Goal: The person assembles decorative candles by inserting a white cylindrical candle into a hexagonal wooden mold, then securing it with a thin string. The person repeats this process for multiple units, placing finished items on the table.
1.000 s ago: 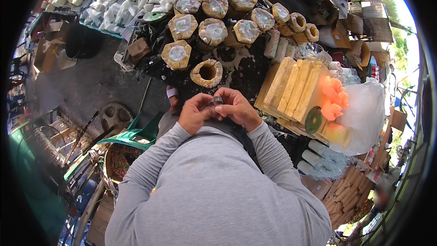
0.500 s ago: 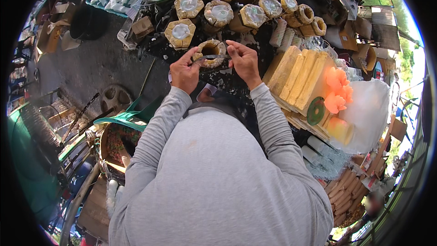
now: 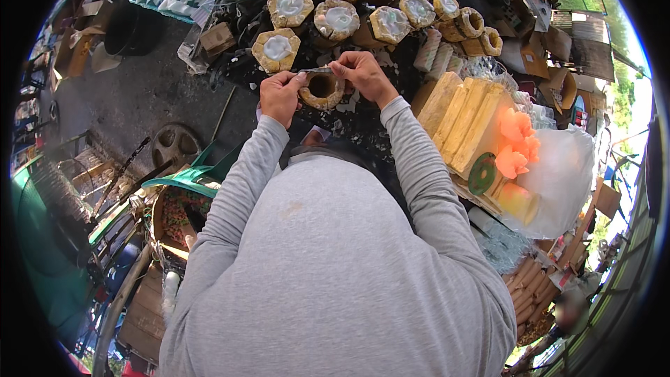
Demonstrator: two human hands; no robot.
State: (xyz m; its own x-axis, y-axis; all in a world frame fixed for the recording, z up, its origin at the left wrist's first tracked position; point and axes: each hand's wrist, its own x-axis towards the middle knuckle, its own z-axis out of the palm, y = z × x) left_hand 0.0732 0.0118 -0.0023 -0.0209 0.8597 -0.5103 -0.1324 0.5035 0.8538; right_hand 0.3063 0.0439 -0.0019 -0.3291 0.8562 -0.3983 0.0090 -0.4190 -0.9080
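Note:
A hollow, yellowish-brown mould [image 3: 322,103] with a round dark opening stands upright in front of me. Across its far rim lies a thin, flat grey strip [image 3: 317,70], like a blade, stretched between my two hands. My left hand [image 3: 280,98] pinches one end at the mould's left side. The other end is gripped by my right hand [image 3: 366,77], just right of the opening and a bit farther away. Whether the strip has a handle is hidden by my fingers. Pale flakes [image 3: 347,105] lie on the dark surface about the mould.
Several similar moulds filled with whitish material [image 3: 277,49] stand close together beyond my hands. To the right are stacked yellow slabs [image 3: 464,122], an orange flower-shaped piece [image 3: 515,143] and a clear plastic bag [image 3: 558,174]. A green chair-like piece [image 3: 185,183] is at the left.
Both hands have carried the strip from across the middle of the mould's opening to its far rim. My right hand has tilted inward and moved slightly away from me.

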